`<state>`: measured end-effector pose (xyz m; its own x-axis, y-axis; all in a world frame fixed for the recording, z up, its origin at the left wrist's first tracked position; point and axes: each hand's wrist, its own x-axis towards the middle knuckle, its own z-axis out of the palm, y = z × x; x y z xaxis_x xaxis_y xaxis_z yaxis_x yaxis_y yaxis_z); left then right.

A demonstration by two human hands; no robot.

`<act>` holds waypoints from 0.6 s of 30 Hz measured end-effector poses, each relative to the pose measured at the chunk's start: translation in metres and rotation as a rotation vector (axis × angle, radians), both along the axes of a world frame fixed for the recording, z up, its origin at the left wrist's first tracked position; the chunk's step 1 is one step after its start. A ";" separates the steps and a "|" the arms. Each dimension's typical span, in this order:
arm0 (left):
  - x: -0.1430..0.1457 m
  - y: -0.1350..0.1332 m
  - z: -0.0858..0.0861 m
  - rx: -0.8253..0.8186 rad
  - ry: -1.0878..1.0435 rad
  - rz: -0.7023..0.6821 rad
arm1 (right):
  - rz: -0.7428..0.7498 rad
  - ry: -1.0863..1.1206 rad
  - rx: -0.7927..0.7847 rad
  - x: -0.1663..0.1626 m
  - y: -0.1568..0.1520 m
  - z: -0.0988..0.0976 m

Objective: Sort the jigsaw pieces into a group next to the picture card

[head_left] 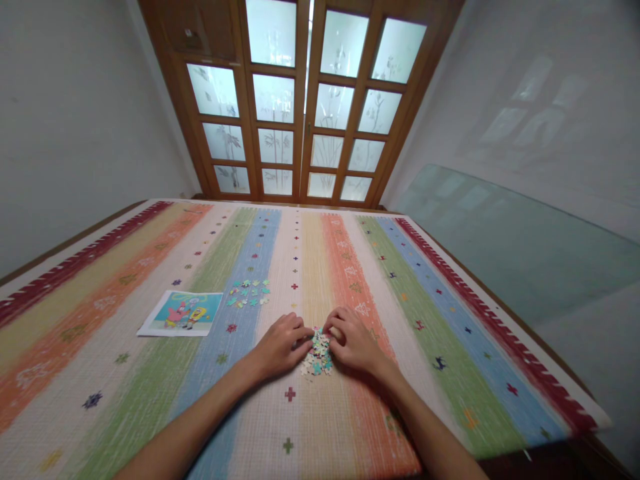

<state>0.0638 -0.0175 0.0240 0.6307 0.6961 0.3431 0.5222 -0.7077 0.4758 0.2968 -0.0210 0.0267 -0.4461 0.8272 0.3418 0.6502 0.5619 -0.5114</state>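
A small heap of loose jigsaw pieces (317,357) lies on the striped cloth (400,293) near the front middle. My left hand (281,345) rests at the heap's left side, fingertips touching the pieces. My right hand (352,340) is at its right side, fingers curled onto the top of the heap. Whether either hand pinches a piece I cannot tell. Farther back, a second group of several mostly teal pieces (249,293) lies spread out. A printed cartoon picture (182,313) lies flat to the left.
The striped cloth covers a wide surface with red borders at left and right. A wooden door with frosted glass panes (305,100) stands behind it. A pale glass sheet (510,240) leans on the right wall.
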 end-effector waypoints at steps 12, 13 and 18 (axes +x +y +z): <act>0.001 0.001 0.000 -0.006 0.022 0.002 | 0.088 0.026 0.019 0.000 -0.002 0.001; 0.001 0.002 0.000 -0.006 0.021 0.006 | 0.081 0.024 0.022 0.000 -0.002 0.001; 0.005 0.003 -0.002 0.000 0.022 0.038 | 0.046 0.004 0.041 -0.002 -0.002 0.000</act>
